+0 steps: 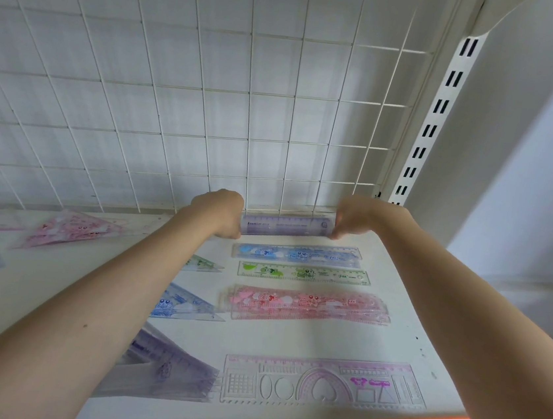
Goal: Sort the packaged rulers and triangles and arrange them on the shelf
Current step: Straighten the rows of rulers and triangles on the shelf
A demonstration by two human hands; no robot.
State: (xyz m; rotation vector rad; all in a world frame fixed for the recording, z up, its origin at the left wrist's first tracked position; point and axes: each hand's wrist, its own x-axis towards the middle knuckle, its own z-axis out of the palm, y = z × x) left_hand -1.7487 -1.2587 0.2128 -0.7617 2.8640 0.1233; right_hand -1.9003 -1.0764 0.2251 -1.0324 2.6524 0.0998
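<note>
Head view: left hand (221, 211) and right hand (353, 219), fingers curled, each pinch one end of the purple ruler (287, 226), held flat at the shelf (288, 338) back, against the wire grid (246, 102). Just nearer than the hands: blue ruler (297, 254), green ruler (304, 273), pink rulers (305, 305). Bare strip beyond right hand to the shelf's edge.
</note>
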